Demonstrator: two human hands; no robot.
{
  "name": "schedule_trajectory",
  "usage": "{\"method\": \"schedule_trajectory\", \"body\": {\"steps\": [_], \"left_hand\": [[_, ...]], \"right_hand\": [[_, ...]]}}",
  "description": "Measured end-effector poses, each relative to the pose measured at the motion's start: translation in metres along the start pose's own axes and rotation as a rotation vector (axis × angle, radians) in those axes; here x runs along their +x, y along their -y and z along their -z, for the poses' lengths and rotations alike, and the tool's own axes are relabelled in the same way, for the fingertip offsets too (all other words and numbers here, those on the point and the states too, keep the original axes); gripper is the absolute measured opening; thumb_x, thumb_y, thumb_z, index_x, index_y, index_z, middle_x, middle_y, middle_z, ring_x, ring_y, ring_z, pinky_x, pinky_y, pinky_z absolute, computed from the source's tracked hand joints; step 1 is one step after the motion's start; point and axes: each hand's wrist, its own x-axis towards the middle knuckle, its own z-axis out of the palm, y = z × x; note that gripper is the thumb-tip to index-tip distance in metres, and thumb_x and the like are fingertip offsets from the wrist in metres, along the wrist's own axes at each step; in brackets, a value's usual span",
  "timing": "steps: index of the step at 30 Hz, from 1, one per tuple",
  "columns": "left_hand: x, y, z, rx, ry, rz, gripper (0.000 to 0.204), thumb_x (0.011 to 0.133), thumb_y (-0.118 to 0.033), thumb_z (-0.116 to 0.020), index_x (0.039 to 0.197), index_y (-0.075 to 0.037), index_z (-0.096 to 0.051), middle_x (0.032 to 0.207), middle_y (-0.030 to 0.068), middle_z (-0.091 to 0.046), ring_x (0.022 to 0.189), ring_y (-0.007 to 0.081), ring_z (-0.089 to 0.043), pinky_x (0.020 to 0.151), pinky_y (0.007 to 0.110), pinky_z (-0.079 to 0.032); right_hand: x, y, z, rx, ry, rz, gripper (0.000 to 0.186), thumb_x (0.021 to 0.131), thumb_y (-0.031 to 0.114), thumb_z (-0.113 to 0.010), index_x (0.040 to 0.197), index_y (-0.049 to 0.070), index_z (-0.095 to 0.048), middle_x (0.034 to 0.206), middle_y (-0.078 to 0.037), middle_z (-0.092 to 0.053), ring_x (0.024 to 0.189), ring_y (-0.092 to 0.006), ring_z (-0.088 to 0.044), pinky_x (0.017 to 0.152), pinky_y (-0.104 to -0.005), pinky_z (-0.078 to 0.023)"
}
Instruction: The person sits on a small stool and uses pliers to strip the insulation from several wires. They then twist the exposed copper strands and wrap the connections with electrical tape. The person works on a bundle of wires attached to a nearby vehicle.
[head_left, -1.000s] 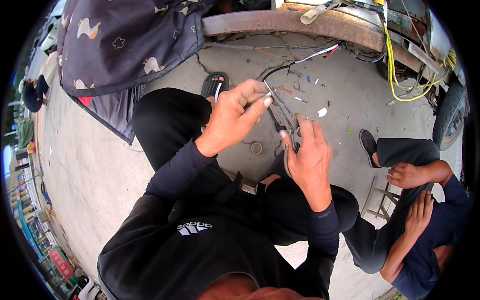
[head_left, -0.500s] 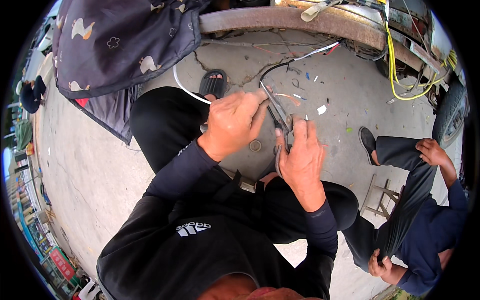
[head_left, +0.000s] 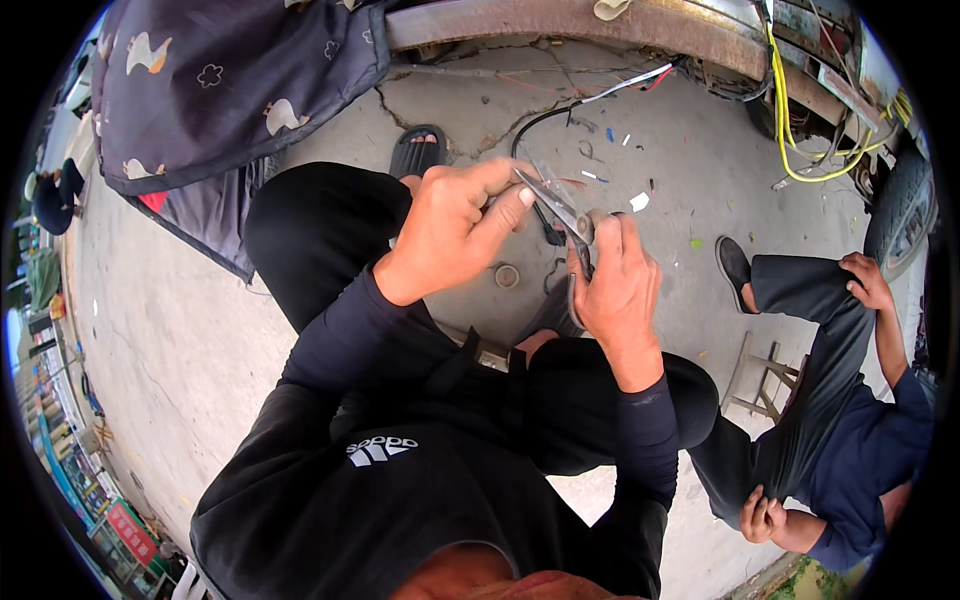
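Observation:
My right hand [head_left: 620, 285] is wrapped round the handles of metal scissors [head_left: 556, 207], with the blades pointing up and left toward my other hand. My left hand [head_left: 447, 225] is closed, thumb and forefinger close together by the blade tips. What its fingers hold is mostly hidden; a thin see-through piece [head_left: 541, 172] shows beside the tips, and I cannot make out its kind. Behind the scissors a black cable [head_left: 522, 128] curves down from a white-sleeved length [head_left: 625, 84] with red wire near its far end.
A rusty metal beam [head_left: 560, 27] crosses the far side, with yellow cable [head_left: 783, 120] and a tyre [head_left: 900, 220] to the right. A dark padded cover [head_left: 230, 100] hangs at left. Scraps and a small ring [head_left: 507, 275] lie on the concrete. Another person [head_left: 860, 460] sits at right near a stool [head_left: 757, 378].
The white cable that ran to my left hand no longer shows there. My left thumb now lies stretched toward the blade tips. The scissors have tilted flatter, and the see-through piece shows more.

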Motion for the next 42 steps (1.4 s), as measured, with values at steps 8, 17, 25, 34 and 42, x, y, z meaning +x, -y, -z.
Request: {"method": "schedule_trajectory", "body": {"steps": [8,17,25,34,42], "left_hand": [[0.014,0.007,0.029,-0.159,0.202,0.159,0.016,0.098,-0.016,-0.064,0.1,0.0,-0.067,0.063,0.0044,-0.057,0.058,0.0083,-0.05,0.057,0.028,-0.037],[-0.051,-0.13,0.105,0.452,-0.144,-0.589,0.023,0.085,-0.005,-0.073,0.106,-0.001,-0.065,0.092,0.0113,-0.061,0.073,0.0284,-0.065,0.06,0.037,-0.053],[-0.082,-0.13,0.118,0.112,-0.067,-0.381,0.015,0.097,-0.013,-0.062,0.107,-0.001,-0.062,0.084,0.013,-0.056,0.073,0.0303,-0.06,0.064,0.041,-0.047],[-0.102,-0.133,0.135,-0.687,0.336,0.225,0.028,0.109,-0.033,-0.049,0.106,-0.007,-0.058,0.071,-0.0052,-0.04,0.062,0.005,-0.037,0.056,0.026,-0.031],[-0.084,-0.119,0.103,-0.994,0.224,0.271,0.021,0.108,-0.03,-0.051,0.108,-0.011,-0.06,0.069,-0.0103,-0.034,0.057,0.0011,-0.028,0.05,0.023,-0.023]], "right_hand": [[0.023,-0.012,-0.025,0.13,-0.053,0.122,0.039,0.079,0.009,-0.077,0.111,0.006,-0.055,0.097,-0.018,-0.058,0.079,-0.043,-0.063,0.063,-0.0483,-0.052],[-0.026,0.174,0.101,0.36,-0.032,-0.113,0.018,0.092,0.009,-0.066,0.103,-0.003,-0.058,0.087,-0.025,-0.063,0.076,-0.049,-0.062,0.066,-0.0511,-0.049],[-0.034,0.186,0.073,0.249,-0.087,0.044,0.025,0.091,0.007,-0.065,0.11,-0.006,-0.055,0.093,-0.028,-0.058,0.078,-0.0504,-0.059,0.066,-0.0526,-0.047],[-0.041,0.204,0.068,0.174,-0.141,0.068,0.027,0.089,0.006,-0.066,0.11,-0.006,-0.055,0.091,-0.025,-0.055,0.078,-0.0486,-0.057,0.067,-0.0517,-0.046],[-0.035,0.201,0.077,0.173,-0.209,-0.075,0.029,0.082,0.004,-0.073,0.107,-0.003,-0.061,0.083,-0.016,-0.056,0.071,-0.0356,-0.056,0.062,-0.0437,-0.046]]}}
